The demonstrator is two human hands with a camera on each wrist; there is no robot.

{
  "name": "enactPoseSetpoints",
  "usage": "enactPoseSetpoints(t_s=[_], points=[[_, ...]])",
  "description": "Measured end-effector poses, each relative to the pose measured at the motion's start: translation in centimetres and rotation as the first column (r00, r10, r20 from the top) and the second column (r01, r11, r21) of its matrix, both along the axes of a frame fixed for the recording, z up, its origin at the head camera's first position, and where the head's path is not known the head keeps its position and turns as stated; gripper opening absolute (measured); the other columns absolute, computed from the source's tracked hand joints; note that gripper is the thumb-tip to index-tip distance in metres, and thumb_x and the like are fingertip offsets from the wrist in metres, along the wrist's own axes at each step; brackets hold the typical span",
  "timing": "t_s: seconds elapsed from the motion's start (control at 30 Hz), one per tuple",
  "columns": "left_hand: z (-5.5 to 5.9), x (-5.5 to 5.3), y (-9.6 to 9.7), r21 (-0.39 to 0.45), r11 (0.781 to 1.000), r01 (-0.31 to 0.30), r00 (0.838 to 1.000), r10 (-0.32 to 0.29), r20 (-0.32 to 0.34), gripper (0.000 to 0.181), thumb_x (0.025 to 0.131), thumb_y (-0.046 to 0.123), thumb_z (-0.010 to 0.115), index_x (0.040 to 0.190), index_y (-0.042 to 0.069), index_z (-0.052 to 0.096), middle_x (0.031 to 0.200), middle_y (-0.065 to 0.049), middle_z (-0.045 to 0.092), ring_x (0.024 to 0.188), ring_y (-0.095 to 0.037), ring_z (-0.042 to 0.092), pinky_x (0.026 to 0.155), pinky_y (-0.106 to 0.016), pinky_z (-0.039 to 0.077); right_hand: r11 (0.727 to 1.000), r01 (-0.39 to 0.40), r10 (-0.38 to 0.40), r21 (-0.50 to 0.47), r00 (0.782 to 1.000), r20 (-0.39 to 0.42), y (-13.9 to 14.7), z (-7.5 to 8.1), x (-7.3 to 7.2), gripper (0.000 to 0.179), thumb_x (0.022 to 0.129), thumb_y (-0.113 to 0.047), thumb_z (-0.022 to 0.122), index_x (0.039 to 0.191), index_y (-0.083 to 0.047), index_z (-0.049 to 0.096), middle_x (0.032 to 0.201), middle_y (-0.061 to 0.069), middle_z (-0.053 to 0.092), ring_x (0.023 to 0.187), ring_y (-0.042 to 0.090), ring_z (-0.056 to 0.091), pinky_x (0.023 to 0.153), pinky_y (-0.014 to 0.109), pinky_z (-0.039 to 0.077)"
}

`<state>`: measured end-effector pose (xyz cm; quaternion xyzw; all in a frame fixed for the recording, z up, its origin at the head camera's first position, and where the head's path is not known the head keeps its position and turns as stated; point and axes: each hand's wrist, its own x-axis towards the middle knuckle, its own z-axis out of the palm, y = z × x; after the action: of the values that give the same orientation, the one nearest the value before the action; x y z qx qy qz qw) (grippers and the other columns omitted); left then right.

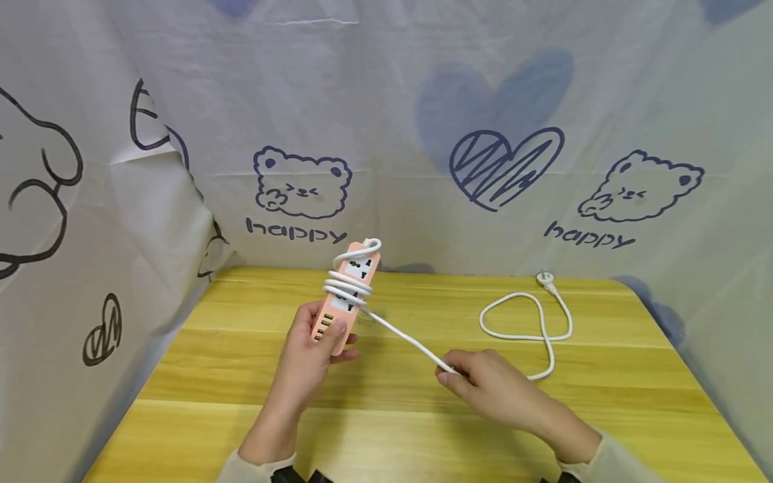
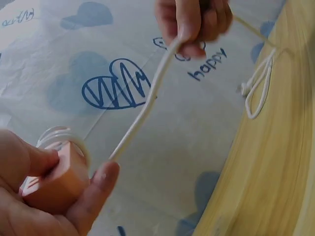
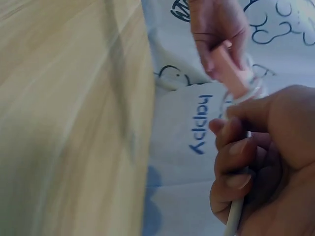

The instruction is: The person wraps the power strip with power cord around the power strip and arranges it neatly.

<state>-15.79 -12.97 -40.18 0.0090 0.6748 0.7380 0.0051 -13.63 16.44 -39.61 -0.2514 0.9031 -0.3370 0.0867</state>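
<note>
My left hand (image 1: 308,355) grips the lower end of a pink power strip (image 1: 324,330), its thumb across the face beside the USB ports. White cord (image 1: 347,287) leaves the strip's top end and loops round its upper half in several turns, partly covering the sockets. From those turns the cord runs taut down to my right hand (image 1: 492,386), whose fingers curl round it. In the right wrist view the cord (image 3: 235,216) passes through the curled fingers (image 3: 236,147). Beyond that hand, the loose cord lies on the table in a loop, ending in a white plug (image 1: 545,279).
The yellow wood-grain table (image 1: 398,429) spreads under both hands. A pale cloth (image 1: 386,134) printed with bears and hearts hangs along its back and sides. The loose cord loop (image 1: 513,337) takes up the table's right rear part.
</note>
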Motion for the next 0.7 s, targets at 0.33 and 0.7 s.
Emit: enactPoseSetpoints(t_s=[0.33, 0.7], points=[[-1.0, -0.3, 0.1, -0.526, 0.839, -0.137, 0.990, 0.095, -0.106, 0.048, 0.104, 0.017, 0.068, 0.145, 0.003, 0.049, 0.119, -0.019, 0.064, 0.087, -0.026, 0.070, 0.067, -0.033, 0.061, 0.946, -0.183, 0.312, 0.268, 0.740, -0.596, -0.7, 2.7, 2.0, 0.006, 0.096, -0.013, 0.071, 0.099, -0.018, 0.069, 0.076, -0.016, 0.055, 0.063, -0.003, 0.045, 0.056, 0.020, 0.045], [-1.1, 1.1, 1.1, -0.858, 0.513, 0.008, 0.950, -0.272, -0.154, 0.046, 0.093, 0.014, 0.081, 0.135, 0.009, 0.063, 0.117, -0.005, 0.071, 0.098, -0.020, 0.068, 0.086, -0.045, 0.059, 0.928, -0.189, 0.370, 0.320, 0.541, -0.755, -1.9, 6.2, 0.2, 0.009, 0.093, -0.019, 0.078, 0.097, -0.020, 0.070, 0.078, -0.011, 0.061, 0.063, 0.005, 0.055, 0.052, 0.023, 0.047]])
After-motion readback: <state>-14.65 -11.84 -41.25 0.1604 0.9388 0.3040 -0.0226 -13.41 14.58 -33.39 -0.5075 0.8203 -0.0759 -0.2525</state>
